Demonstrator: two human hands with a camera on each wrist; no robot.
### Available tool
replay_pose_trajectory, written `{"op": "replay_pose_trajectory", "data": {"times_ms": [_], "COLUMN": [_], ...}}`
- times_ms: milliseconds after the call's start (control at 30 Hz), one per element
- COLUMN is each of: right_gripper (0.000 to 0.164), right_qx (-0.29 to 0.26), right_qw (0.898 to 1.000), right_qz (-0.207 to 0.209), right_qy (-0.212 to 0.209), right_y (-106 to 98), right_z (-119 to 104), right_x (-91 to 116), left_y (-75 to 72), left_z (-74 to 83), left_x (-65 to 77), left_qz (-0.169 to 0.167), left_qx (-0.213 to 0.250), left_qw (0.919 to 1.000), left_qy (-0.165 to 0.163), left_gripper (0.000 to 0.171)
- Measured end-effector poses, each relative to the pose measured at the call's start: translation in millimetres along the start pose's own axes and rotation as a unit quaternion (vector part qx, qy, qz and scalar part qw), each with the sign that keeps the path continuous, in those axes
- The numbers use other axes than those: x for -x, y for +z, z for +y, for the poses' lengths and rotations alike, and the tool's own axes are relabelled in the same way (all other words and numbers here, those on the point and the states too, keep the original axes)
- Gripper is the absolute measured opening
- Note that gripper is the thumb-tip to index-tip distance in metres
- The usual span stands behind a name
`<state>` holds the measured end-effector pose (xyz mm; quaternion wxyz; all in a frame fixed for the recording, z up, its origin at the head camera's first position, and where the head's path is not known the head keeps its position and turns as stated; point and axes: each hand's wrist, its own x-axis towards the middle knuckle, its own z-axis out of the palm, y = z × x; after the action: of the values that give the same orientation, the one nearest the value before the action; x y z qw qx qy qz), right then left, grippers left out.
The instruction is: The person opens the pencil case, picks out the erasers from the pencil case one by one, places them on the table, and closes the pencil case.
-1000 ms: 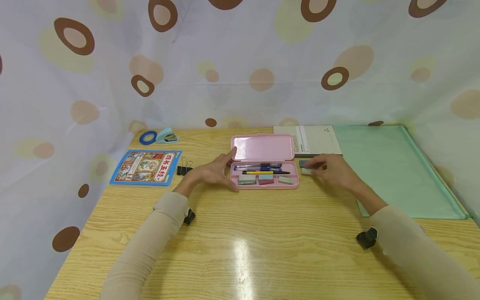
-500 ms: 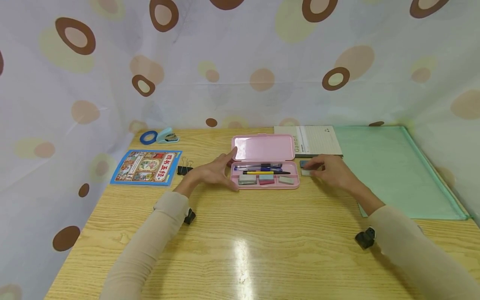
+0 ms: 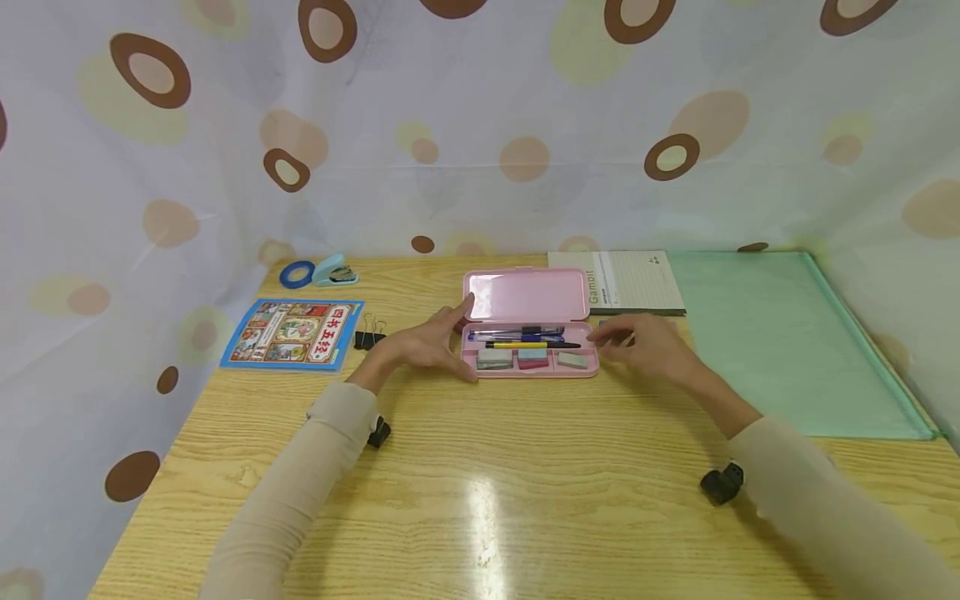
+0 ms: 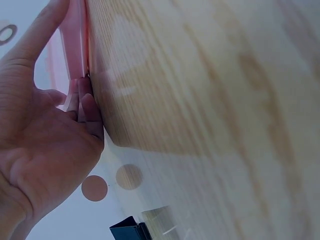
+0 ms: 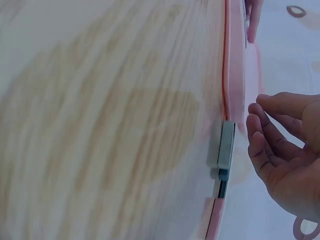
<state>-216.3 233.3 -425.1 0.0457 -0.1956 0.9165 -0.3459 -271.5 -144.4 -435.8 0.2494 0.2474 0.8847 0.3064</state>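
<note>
Pink, rectangular, hard-plastic pencil case (image 3: 528, 297) is lying open at twelve o'clock on the pale, glossy, wood-grained tabletop (image 3: 540, 467); it should be handling light, stiff and slightly slippery, best gripped by its short ends; the left hand (image 3: 430, 343) is holding its nine-o'clock end, thumb and fingers spread wide; the right hand (image 3: 651, 347) is hovering at three o'clock, fingers loosely bent, holding nothing visible; slim, clear-and-blue plastic pens (image 3: 542, 332) are lying behind matt, blocky, grey and coloured erasers (image 3: 494, 361).

On the wooden counter (image 3: 480, 450), a blue-bordered booklet (image 3: 292, 335) lies flat; behind it are a blue tape roll (image 3: 297, 284) and pale-blue stapler (image 3: 331, 273), just right a black binder clip (image 3: 367, 341), well right a notebook (image 3: 637, 282), farther right a green sheet (image 3: 787, 350); a spotted curtain (image 3: 465, 200) hangs behind
</note>
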Motion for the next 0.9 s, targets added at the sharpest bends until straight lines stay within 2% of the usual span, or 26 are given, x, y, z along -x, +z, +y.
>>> {"op": "replay_pose_trajectory", "data": {"times_ms": [233, 600, 900], "right_gripper": [0.019, 0.014, 0.02], "right_qx": [-0.009, -0.013, -0.002], "right_qw": [0.999, 0.998, 0.997], "right_qz": [-0.025, -0.051, -0.07], "right_qy": [-0.024, -0.026, -0.017], "right_y": [7, 13, 13], "right_z": [-14, -15, -14], "right_x": [-3, -3, -5], "left_y": [-0.3, 0.0, 0.7], "left_z": [0.3, -0.9, -0.5], "left_x": [1.6, 0.8, 0.3], "left_qz": [0.002, 0.001, 0.004], "left_qx": [-0.004, -0.009, -0.005], "left_qw": [1.0, 1.0, 1.0], "left_qy": [-0.001, -0.003, -0.001], "left_gripper": [0.137, 0.138, 0.139]}}
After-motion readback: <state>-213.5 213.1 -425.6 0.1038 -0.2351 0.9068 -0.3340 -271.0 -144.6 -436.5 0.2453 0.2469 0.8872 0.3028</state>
